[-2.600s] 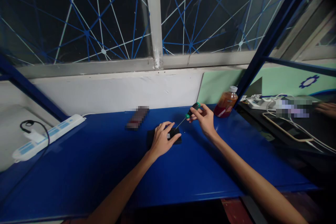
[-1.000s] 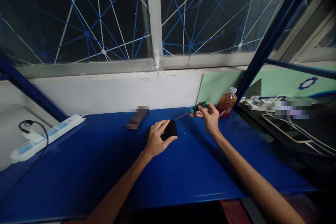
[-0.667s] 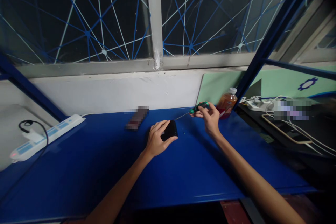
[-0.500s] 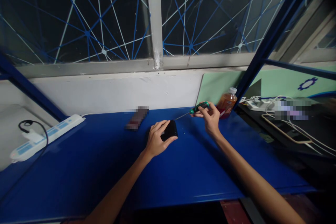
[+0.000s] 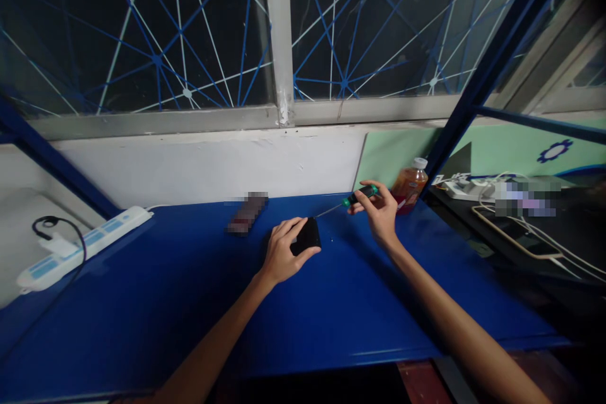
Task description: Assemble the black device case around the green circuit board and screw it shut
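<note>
1. Clock centred on the black case (image 5: 307, 235), 12 toward the white wall (image 5: 203, 170). Case sits mid-surface (image 5: 284, 328), beneath the left hand (image 5: 283, 249); whether it lies flat or tilted, cannot tell.
2. Left fingers spread over the case, thumb along its 5 o'clock edge, gripping it. Risk: case swivels or slides under side load. Likely cause: smooth-looking surface, hold by one hand only.
3. Right hand (image 5: 380, 214), at 2–3 o'clock, has its fingers closed around the handle of the screwdriver (image 5: 362, 194). Shaft slants down to the case's 1 o'clock corner; whether the tip is seated, too small to tell.
4. Risk: tip skips off and scratches the case or jabs the left fingers. Cause: low shaft angle, light fingertip grip, left fingertips near the tip.
5. Small bright speck (image 5: 332, 240) at 3 o'clock, just beside the case; identity unclear. Risk: swept away or lost by a shifting case or wrist.
6. Bottle (image 5: 409, 186) at 2 o'clock, close behind the right hand. Risk: knocked over by a backward jerk.
</note>
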Demonstrator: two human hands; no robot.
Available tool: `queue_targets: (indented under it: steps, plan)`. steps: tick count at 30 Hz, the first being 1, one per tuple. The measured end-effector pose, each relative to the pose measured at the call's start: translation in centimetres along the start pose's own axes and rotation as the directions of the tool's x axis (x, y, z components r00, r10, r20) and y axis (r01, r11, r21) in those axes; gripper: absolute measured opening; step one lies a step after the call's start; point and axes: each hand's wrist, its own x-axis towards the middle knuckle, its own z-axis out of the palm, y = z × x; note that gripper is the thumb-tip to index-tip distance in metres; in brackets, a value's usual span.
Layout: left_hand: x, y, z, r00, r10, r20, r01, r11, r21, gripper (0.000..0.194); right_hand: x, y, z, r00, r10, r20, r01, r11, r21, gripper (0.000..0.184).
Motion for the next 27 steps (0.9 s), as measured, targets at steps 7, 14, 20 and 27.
queue_targets:
  steps: [7,14,20,27]
  plan:
    - [-0.02,-0.12,-0.02,1.0,-0.01,-0.007,0.01,1.0,-0.002,0.056,0.0,0.17,0.05,0.995,0.021,0.094,-0.022,1.0,0.013,0.041]
    - [-0.12,-0.06,-0.13,1.0,0.01,0.005,-0.01,1.0,0.008,0.055,0.03,-0.31,-0.03,0.996,-0.004,0.084,0.004,1.0,-0.002,0.046]
    - [-0.18,-0.02,-0.18,1.0,0.028,0.008,-0.028,1.0,0.007,0.054,-0.14,-0.09,-0.01,0.999,-0.032,0.035,0.036,0.993,-0.116,0.042]
    - [-0.16,0.01,-0.22,0.999,0.045,0.008,-0.045,0.999,0.007,0.053,-0.04,-0.06,-0.1,0.994,-0.015,0.111,0.012,1.0,0.025,0.039]
